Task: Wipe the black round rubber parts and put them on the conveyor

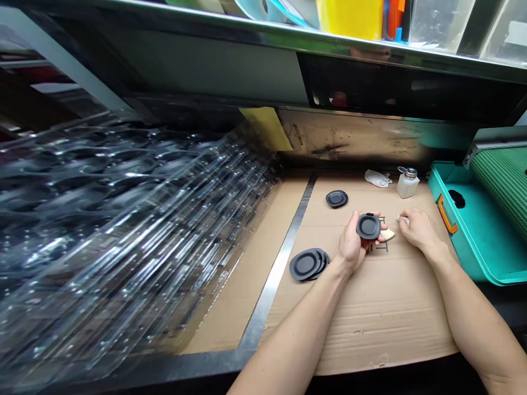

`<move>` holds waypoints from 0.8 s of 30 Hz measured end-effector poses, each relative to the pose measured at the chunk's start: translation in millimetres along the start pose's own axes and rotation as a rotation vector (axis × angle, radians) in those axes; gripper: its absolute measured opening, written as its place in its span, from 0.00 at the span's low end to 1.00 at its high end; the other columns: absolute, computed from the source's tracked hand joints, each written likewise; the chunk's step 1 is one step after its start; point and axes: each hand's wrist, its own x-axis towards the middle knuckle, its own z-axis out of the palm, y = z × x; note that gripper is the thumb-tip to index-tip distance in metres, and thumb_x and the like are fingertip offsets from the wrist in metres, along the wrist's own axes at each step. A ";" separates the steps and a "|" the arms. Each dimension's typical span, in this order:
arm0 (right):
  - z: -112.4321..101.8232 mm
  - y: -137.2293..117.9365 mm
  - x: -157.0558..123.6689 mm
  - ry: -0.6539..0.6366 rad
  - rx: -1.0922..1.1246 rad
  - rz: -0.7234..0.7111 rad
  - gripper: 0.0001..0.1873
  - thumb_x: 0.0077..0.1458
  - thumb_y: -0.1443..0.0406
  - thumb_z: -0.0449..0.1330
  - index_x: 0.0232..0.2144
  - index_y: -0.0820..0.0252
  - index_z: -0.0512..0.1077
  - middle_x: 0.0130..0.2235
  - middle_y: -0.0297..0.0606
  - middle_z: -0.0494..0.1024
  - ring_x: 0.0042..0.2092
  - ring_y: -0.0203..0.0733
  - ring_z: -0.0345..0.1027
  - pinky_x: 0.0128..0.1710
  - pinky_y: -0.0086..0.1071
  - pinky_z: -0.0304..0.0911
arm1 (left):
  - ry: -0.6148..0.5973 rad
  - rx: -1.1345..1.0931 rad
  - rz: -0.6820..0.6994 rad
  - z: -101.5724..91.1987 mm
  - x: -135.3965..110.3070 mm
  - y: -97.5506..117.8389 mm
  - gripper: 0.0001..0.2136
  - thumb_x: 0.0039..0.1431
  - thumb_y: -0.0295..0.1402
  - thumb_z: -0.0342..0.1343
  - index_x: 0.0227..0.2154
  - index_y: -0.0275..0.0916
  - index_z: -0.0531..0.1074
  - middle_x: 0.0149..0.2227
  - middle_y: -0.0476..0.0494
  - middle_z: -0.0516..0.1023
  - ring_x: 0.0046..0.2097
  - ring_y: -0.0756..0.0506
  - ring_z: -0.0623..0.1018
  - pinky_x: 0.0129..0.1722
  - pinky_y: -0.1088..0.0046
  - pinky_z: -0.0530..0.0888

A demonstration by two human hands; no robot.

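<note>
My left hand point(354, 241) is closed around a dark grey, rounded shallow plastic part point(368, 226) with a small black tab on its upper edge. To its right, my right hand point(420, 229) is closed in a pinch, and a bit of white material point(405, 220) shows at the fingertips; its kind is unclear. A pale cream piece point(387, 235) shows just beside the left fingers. Overlapping dark parts of the same sort point(307, 264) lie left of my left forearm. Farther back is another small group of them point(336, 198).
Stacked clear plastic trays point(135, 219) fill the left side. A white pump bottle point(407, 184) and crumpled white wipe point(377, 178) stand at the back of the cardboard point(370, 318). At right is a teal bin point(473, 241) near a green conveyor belt point(504, 175). A shelf point(263, 33) hangs overhead.
</note>
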 end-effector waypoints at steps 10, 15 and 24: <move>2.7 -47.5 -18.5 0.299 0.489 -0.158 0.11 0.65 0.60 0.54 0.42 0.58 0.74 0.41 0.42 0.80 0.41 0.42 0.73 0.43 0.32 0.66 | 0.056 -0.175 0.042 1.9 4.0 -0.4 0.20 0.72 0.37 0.40 0.51 0.33 0.74 0.43 0.35 0.82 0.40 0.43 0.82 0.34 0.71 0.76; 17.6 -67.7 -29.9 0.233 0.469 -0.422 0.12 0.67 0.63 0.52 0.40 0.57 0.75 0.40 0.42 0.77 0.44 0.43 0.70 0.46 0.33 0.66 | 0.072 -0.237 0.020 3.9 3.7 -6.2 0.20 0.74 0.38 0.41 0.46 0.33 0.76 0.46 0.35 0.81 0.51 0.43 0.80 0.54 0.67 0.75; 25.0 -71.0 -31.6 0.218 0.332 -0.454 0.14 0.69 0.63 0.49 0.42 0.56 0.75 0.41 0.43 0.76 0.45 0.46 0.68 0.47 0.37 0.65 | 0.111 -0.271 0.028 0.5 7.4 -10.0 0.18 0.73 0.40 0.45 0.43 0.33 0.76 0.47 0.33 0.81 0.53 0.43 0.79 0.56 0.65 0.74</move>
